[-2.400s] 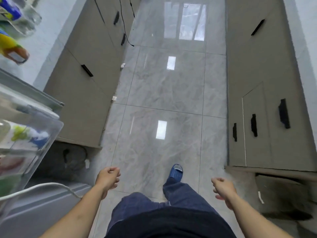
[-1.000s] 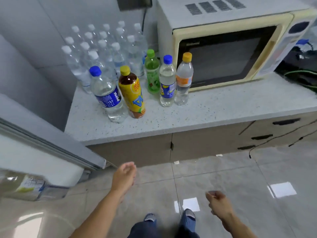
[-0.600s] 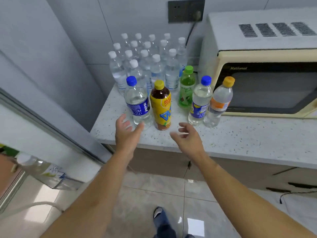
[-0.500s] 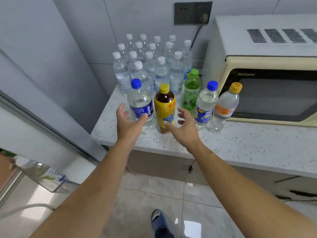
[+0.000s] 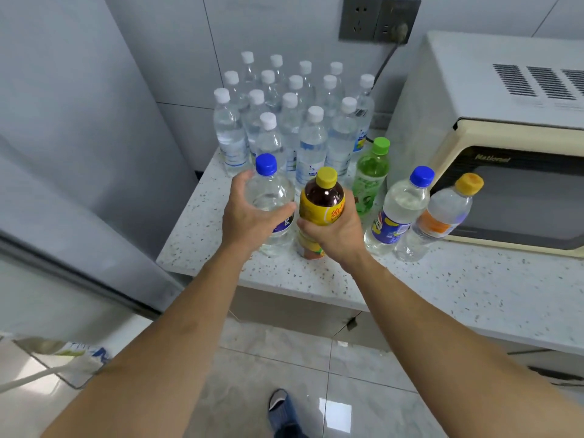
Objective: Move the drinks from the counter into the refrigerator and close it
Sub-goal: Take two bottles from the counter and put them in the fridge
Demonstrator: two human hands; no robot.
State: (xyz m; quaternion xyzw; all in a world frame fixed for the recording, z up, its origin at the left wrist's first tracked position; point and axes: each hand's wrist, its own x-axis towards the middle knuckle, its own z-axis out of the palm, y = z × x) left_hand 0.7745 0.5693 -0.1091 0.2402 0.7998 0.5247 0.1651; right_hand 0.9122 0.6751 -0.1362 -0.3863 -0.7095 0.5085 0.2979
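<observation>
Left of the microwave (image 5: 493, 147), the left hand (image 5: 249, 216) grips a water bottle (image 5: 271, 191) and the right hand (image 5: 338, 232) a tea bottle (image 5: 322, 200), both on the counter (image 5: 442, 286); many drinks remain.

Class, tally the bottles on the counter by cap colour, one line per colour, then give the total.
White-capped bottles: 15
Blue-capped bottles: 2
Yellow-capped bottle: 1
Green-capped bottle: 1
Orange-capped bottle: 1
Total: 20

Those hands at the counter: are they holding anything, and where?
Left hand grips the blue-capped clear bottle round its body; right hand grips the yellow-capped tea bottle round its middle.
</observation>
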